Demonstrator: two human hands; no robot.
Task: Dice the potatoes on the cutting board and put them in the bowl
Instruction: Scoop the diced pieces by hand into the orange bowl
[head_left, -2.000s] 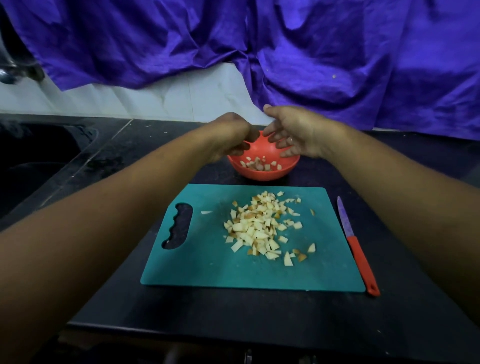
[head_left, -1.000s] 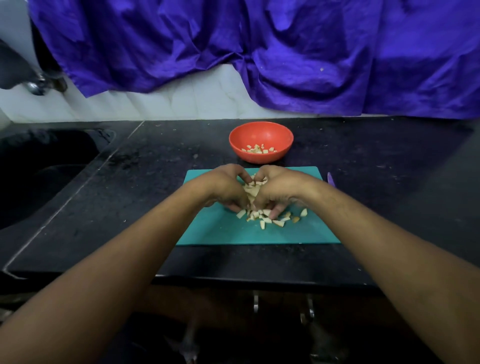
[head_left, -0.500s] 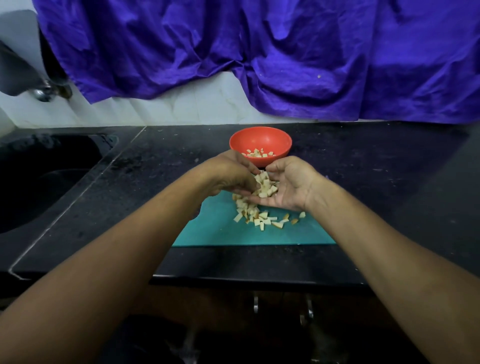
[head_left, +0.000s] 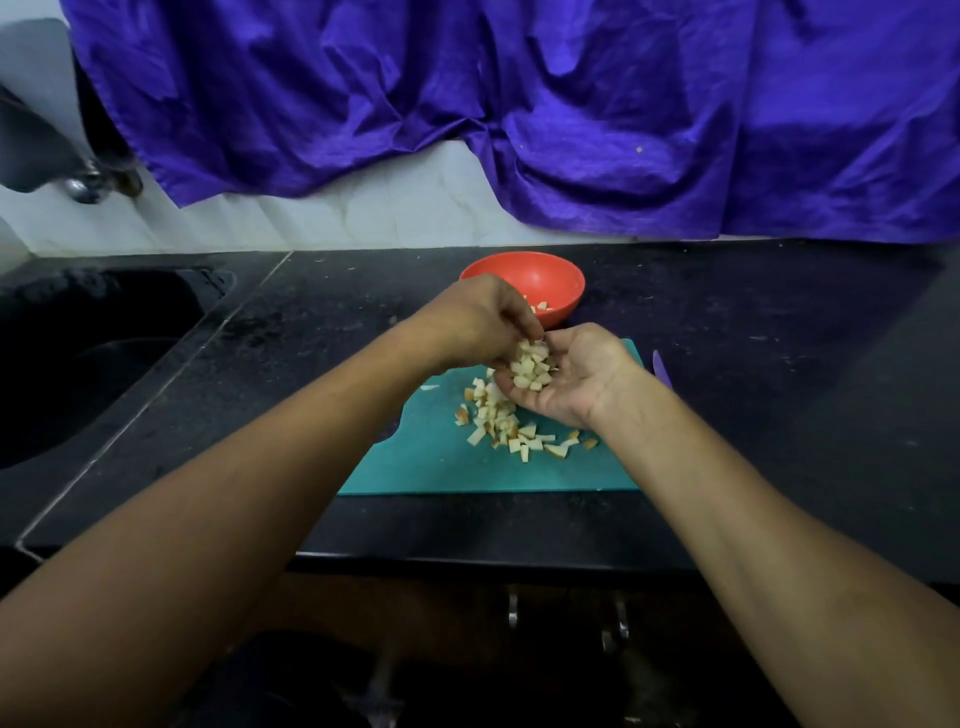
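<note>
— Where were the potato pieces at that point?

— Split three ways. A heap lay cupped in the right hand (head_left: 566, 376), held palm up in the middle of the frame above the teal cutting board (head_left: 431, 457). A loose pile of potato dice (head_left: 506, 423) sat on the board just below that hand. A few more were visible in the red bowl (head_left: 556, 283), further up the frame on the dark surface (head_left: 753, 374).

— And the hands themselves?

— The right was half curled into a shallow scoop, its fingers bent up around the heap. The left hand (head_left: 483, 322) arched over from the left, its fingers curled down onto the top of the heap, seemingly pressing pieces in.

— How would the dice handle?

— Light, small and firm, I'd judge, but probably damp and slick on the cut faces. Pinching single pieces would be slow; a two-handed cup from underneath suited them. An overfilled palm could spill on the way to the bowl.

— Anything else nearby?

— A purple knife tip (head_left: 660, 366) showed just right of the board.
</note>
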